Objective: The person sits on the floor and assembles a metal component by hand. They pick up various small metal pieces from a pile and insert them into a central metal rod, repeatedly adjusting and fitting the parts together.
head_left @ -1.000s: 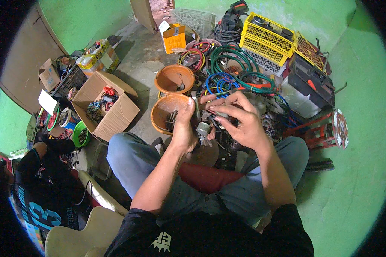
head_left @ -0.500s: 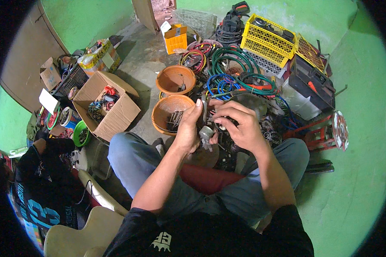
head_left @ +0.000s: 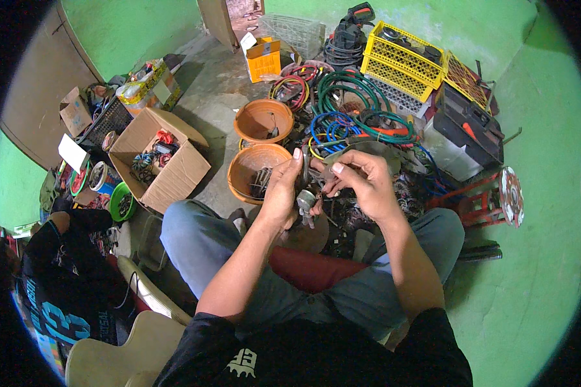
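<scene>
My left hand [head_left: 280, 195] is closed around a grey metal part [head_left: 306, 201] with a round, cap-like end, held above my lap; its thumb points up. Just right of it, my right hand [head_left: 372, 188] is pinched, thumb against fingers, near the part's upper end. Whatever those fingertips hold is too small or hidden to name. Beyond my left hand stands an orange bowl [head_left: 244, 169] with several thin dark metal pieces inside. A second orange bowl [head_left: 252, 121] sits behind it with a small dark item in it.
An open cardboard box [head_left: 182, 169] of cables lies to the left. Coiled green hose [head_left: 350, 80] and blue hose [head_left: 326, 129] are heaped ahead. Yellow crates [head_left: 397, 64], a black toolbox [head_left: 471, 129] and a red stool [head_left: 481, 203] line the right. At lower left sits another person [head_left: 71, 277].
My right hand has drawn slightly right, away from the metal part, and its fingers have curled more. The left hand keeps its hold, almost unmoved.
</scene>
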Action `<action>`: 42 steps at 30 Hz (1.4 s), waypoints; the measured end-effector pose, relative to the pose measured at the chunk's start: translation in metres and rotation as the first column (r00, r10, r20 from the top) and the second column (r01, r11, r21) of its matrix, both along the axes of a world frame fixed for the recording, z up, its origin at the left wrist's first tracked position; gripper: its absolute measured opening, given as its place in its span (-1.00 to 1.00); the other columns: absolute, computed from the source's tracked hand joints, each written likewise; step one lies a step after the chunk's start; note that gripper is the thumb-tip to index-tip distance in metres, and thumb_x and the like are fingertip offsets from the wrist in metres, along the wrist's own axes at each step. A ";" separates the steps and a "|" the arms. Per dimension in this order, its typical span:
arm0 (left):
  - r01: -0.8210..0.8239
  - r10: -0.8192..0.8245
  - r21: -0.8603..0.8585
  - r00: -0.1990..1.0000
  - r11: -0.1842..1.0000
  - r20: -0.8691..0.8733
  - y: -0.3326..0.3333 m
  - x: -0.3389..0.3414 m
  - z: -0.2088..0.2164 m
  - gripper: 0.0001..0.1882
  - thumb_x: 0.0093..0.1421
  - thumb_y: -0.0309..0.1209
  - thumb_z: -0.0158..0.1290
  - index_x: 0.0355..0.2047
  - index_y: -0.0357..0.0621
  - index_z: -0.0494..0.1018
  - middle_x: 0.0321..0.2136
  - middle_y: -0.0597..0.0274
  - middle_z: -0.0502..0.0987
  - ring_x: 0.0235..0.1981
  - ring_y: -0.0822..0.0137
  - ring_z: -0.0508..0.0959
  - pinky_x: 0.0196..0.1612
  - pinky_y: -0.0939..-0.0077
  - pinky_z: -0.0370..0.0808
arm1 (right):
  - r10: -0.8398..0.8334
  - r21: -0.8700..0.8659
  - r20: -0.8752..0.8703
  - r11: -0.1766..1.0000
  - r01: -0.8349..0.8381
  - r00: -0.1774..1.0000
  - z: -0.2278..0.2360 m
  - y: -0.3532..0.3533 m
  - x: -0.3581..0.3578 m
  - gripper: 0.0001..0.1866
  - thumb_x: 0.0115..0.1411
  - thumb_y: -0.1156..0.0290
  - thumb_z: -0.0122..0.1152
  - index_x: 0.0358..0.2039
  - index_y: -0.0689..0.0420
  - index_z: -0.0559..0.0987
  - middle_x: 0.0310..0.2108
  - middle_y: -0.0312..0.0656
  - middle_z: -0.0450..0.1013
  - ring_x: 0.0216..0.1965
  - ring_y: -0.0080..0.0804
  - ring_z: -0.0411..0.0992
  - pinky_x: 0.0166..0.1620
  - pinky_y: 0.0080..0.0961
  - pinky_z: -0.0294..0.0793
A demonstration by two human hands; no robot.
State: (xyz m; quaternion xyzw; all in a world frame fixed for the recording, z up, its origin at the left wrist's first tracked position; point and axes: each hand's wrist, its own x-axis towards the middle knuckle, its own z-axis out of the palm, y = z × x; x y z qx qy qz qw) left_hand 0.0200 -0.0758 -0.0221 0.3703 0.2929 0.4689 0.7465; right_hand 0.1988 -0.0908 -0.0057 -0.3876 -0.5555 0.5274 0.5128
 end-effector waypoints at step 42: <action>-0.494 0.493 -0.323 0.865 0.807 -0.092 0.014 -0.064 -0.029 -0.54 0.41 0.07 -0.17 -0.35 -0.05 0.42 -0.59 0.32 0.42 -0.69 0.39 0.43 -0.68 0.56 0.36 | -0.037 -0.264 0.037 0.963 0.046 0.999 -0.095 0.015 -0.006 -0.63 0.09 0.73 0.30 -0.08 0.30 0.45 -0.15 -0.05 0.43 -0.08 -0.28 0.49 -0.14 -0.41 0.68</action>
